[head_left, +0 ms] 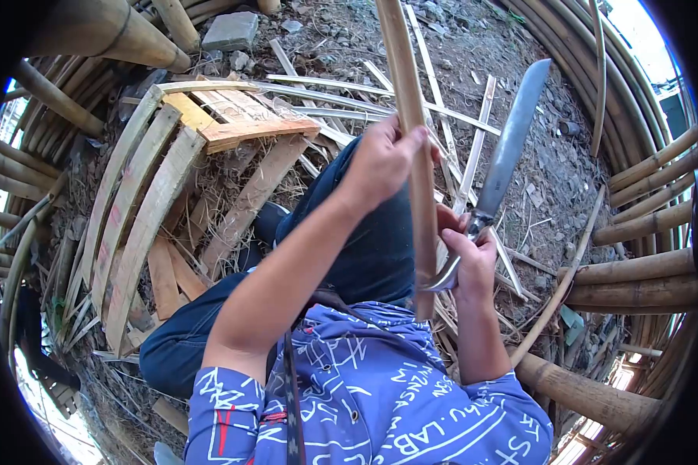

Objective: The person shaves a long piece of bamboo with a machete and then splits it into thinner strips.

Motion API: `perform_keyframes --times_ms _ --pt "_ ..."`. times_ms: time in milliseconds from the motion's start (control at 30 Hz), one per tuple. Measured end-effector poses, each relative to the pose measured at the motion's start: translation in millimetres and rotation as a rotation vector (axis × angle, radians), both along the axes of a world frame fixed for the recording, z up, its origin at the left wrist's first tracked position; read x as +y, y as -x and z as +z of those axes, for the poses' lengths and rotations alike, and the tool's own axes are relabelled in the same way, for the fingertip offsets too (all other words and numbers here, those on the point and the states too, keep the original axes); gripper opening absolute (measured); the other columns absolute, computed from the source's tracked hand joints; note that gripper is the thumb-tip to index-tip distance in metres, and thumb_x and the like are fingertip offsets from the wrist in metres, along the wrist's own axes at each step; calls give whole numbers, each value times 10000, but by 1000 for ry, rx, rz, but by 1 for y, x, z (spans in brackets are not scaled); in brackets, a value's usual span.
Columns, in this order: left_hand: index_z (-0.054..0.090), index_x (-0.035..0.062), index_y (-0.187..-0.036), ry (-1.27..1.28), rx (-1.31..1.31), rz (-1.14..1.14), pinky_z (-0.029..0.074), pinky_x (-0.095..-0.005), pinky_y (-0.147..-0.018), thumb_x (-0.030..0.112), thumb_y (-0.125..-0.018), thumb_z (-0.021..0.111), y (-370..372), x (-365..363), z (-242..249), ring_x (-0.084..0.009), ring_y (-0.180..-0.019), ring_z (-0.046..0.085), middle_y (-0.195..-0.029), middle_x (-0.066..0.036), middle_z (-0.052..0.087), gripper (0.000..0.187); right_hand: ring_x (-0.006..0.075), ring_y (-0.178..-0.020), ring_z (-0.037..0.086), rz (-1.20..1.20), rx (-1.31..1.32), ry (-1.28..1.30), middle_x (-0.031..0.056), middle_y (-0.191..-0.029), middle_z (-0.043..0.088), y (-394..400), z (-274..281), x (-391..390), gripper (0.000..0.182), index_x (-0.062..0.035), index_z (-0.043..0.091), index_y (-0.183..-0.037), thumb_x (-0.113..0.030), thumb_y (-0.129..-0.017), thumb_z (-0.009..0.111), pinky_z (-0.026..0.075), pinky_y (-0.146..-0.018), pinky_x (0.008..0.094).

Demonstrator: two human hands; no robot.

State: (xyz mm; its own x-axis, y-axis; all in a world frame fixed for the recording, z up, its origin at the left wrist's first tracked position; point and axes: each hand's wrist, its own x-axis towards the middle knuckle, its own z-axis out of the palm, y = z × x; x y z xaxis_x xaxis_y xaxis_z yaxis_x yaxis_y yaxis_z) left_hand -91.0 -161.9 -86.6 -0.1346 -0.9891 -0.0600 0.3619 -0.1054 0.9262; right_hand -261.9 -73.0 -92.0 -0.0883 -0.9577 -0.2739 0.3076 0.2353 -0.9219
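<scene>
My left hand (384, 159) is closed around a split bamboo strip (412, 101), which stands lengthwise from the top of the view down to near my shirt. My right hand (471, 260) grips the handle of a large knife (512, 143), low and to the right of my left hand. The broad blade points up and to the right, away from the strip. The knife's curved handle end (444, 277) lies by the strip's lower part. The right fingers are close beside the strip; whether they touch it I cannot tell.
Left of my legs is a slatted wooden frame (136, 225) with a yellowish crate-like piece (233, 128). Thin strips (479, 139) and shavings litter the ground ahead. Bamboo poles (636, 271) stick in from the right, and a grey block (231, 31) lies at the upper left.
</scene>
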Motion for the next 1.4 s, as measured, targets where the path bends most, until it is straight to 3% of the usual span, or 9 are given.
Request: perform_keyframes --times_ms 33,200,333,500,633,767,933,1000,1400 --pt "498 -2 -1031 -21 27 -23 575 -359 -760 168 -988 471 -15 -9 8 -211 -804 666 -836 -118 646 177 292 -1063 627 48 18 22 238 -1135 631 3 3 -2 171 -20 537 -874 93 -760 593 467 -979 409" --pt "458 46 -1073 -96 14 2 602 -458 -766 203 -988 465 -90 -26 58 -244 -794 673 -844 -121 613 178 271 -1002 642 47 64 80 233 -1106 637 14 7 -3 178 -39 538 -892 63 -757 594 520 -909 411" --pt "462 48 -1066 -108 -52 -36 592 -415 -694 219 -988 477 -133 -9 51 -204 -719 645 -798 -77 588 188 231 -799 683 -29 97 73 233 -1017 652 20 4 -1 174 -24 523 -935 58 -803 603 580 -673 328" --pt "455 64 -1022 -232 -78 -98 499 -287 -508 251 -1004 453 -142 47 20 -125 -569 553 -733 -34 539 188 139 -543 628 -35 328 162 110 -763 642 26 1 -3 145 -16 495 -942 15 -863 613 495 -454 244" --pt "480 70 -956 -358 -286 -157 439 -215 -436 269 -1009 439 -136 92 18 -82 -512 525 -671 -18 530 210 65 -491 534 -19 513 239 -9 -642 523 26 13 -10 180 -14 504 -922 26 -831 654 419 -435 203" --pt "517 59 -899 -434 -497 -214 424 -191 -423 257 -1000 450 -121 122 11 -63 -483 512 -624 -8 539 232 21 -538 515 104 794 387 -22 -647 551 39 2 -17 168 -21 543 -886 -14 -797 685 386 -479 194" --pt "559 17 -945 -500 -619 -376 422 -222 -440 264 -990 483 -107 144 7 -66 -495 540 -610 -8 555 262 159 -520 573 216 1116 475 83 -613 565 26 -1 -18 145 -9 558 -846 -30 -756 670 440 -515 297" --pt "566 11 -910 -508 -719 -395 420 -229 -439 259 -984 495 -110 152 5 -68 -476 533 -588 -15 557 269 291 -529 589 228 1114 478 125 -597 553 30 -15 -20 161 -21 552 -842 -21 -723 661 452 -528 347" --pt "562 -14 -768 -496 -865 -280 397 -258 -429 218 -962 533 -109 195 12 -83 -436 520 -522 -36 544 304 425 -628 577 417 1074 232 215 -608 558 31 -43 -26 134 23 502 -729 -59 -686 599 456 -592 473"
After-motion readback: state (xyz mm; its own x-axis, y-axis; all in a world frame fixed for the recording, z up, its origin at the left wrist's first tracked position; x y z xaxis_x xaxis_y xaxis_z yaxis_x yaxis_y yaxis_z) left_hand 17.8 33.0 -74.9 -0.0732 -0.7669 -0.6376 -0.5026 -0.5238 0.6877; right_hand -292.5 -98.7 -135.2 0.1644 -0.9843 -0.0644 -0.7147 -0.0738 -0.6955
